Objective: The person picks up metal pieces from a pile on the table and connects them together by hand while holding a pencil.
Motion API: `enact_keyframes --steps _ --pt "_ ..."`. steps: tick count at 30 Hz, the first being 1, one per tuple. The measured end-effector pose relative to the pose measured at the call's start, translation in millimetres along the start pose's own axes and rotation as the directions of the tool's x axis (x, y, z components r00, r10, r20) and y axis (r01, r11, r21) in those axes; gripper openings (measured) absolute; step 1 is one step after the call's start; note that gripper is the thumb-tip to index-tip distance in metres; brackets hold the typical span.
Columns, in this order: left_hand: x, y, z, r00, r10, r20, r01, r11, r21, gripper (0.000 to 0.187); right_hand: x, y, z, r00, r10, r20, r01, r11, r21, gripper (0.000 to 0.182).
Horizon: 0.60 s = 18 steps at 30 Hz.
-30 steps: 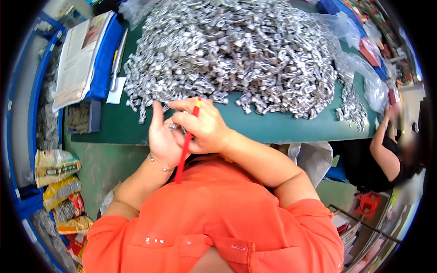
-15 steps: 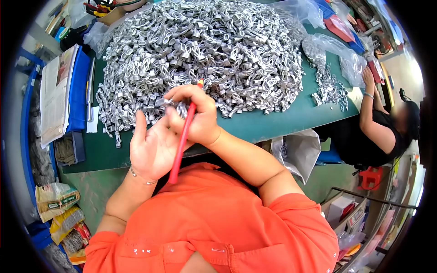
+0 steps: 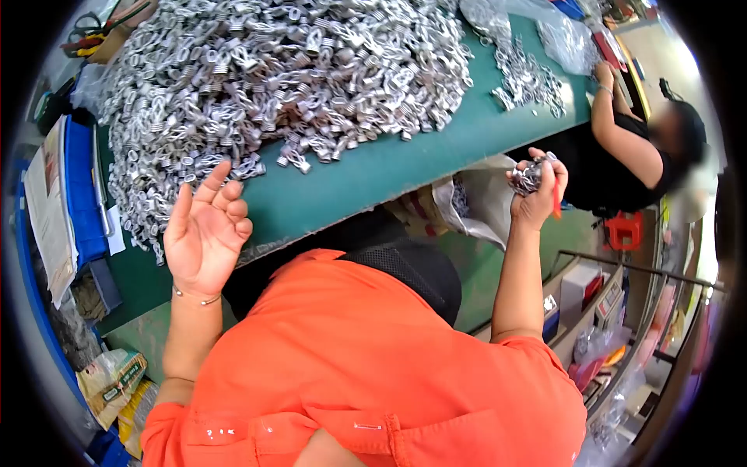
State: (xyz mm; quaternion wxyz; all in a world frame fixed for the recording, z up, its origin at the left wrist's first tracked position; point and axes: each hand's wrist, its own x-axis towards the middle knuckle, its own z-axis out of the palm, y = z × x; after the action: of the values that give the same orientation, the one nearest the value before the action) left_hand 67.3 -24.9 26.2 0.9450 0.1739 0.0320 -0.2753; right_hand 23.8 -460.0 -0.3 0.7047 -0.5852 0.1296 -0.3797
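My left hand [image 3: 206, 241] is palm up with its fingers loosely apart. It holds nothing and is beside the near left edge of a large heap of silver looped metal pieces [image 3: 311, 78]. Out to the right, my right hand [image 3: 533, 204] is closed around a bunch of silver metal pieces [image 3: 527, 179]. A slim red stick, like a pen [image 3: 557, 199], is held in the same hand, partly hidden by the fingers. Just left of that hand, below the table edge, a whitish sack [image 3: 484, 204] stands with its mouth open and metal pieces inside.
The heap lies on a green table [image 3: 373, 175]. Smaller loose metal pieces [image 3: 533, 78] and a clear plastic bag [image 3: 568, 43] are at the right. A person in black [image 3: 630, 152] is beyond them. Blue folders [image 3: 82, 187] stand left; a red stool [image 3: 624, 231] is at right.
My right hand has moved far right from beside my left hand, carrying the metal pieces and red stick to the sack. My left hand has shifted left, apart from it. The view has shifted.
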Motion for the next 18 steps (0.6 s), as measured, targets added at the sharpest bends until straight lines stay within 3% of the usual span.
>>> enact_keyframes --steps 1,3,4,6,9,10,11,12,13,14,16,17,18 --pt "1 -1 -1 1.0 0.004 0.018 -0.005 0.999 0.05 0.045 2 12 -24 0.999 0.016 -0.039 -0.02 0.995 -0.097 0.013" --pt "1 -2 2 0.999 0.032 -0.031 -0.026 0.986 0.163 0.04 9 40 -81 0.975 0.181 -0.129 -0.221 0.864 -0.453 0.014" --pt "0 -2 2 0.999 0.027 -0.031 -0.021 0.987 0.162 0.04 4 49 -91 0.977 0.156 -0.142 -0.208 0.832 -0.515 0.015" --pt "-7 1 2 0.993 0.104 -0.059 -0.08 0.945 0.318 0.035 1 60 -102 0.982 0.105 -0.155 -0.179 0.767 -0.616 0.017" --pt "-23 16 0 0.946 0.31 -0.095 -0.216 0.822 0.527 0.026 8 65 -97 0.972 0.147 -0.183 -0.217 0.864 -0.455 0.01" --pt "-30 22 -2 0.916 0.384 -0.117 -0.258 0.786 0.562 0.023 8 64 -91 0.973 0.137 -0.186 -0.215 0.834 -0.508 0.006" --pt "-37 28 -5 0.885 0.44 -0.15 -0.28 0.762 0.583 0.022 19 86 -118 0.985 0.061 -0.159 -0.155 0.716 -0.68 0.007" --pt "-44 33 -7 0.853 0.497 -0.159 -0.298 0.714 0.634 0.021 20 85 -115 0.991 0.033 -0.131 -0.126 0.579 -0.805 0.01" --pt "-53 40 -8 0.808 0.565 -0.166 -0.315 0.653 0.688 0.02 28 94 -136 0.979 0.164 -0.122 -0.19 0.515 -0.836 0.012" --pt "-61 46 -10 0.739 0.641 -0.209 -0.283 0.576 0.767 0.019 34 112 -162 0.984 0.16 -0.08 -0.152 0.506 -0.849 0.018" --pt "-75 55 -20 0.567 0.784 -0.254 -0.169 0.412 0.895 0.017 26 97 -142 0.949 0.218 -0.228 -0.297 0.379 -0.876 0.033" --pt "-85 62 -31 0.515 0.821 -0.247 -0.077 0.331 0.94 0.017 36 114 -174 0.904 0.318 -0.285 -0.407 0.44 -0.801 0.035" --pt "-88 65 -36 0.439 0.887 -0.141 0.073 0.121 0.99 0.021 30 107 -163 0.918 0.286 -0.275 -0.392 0.538 -0.746 0.033"
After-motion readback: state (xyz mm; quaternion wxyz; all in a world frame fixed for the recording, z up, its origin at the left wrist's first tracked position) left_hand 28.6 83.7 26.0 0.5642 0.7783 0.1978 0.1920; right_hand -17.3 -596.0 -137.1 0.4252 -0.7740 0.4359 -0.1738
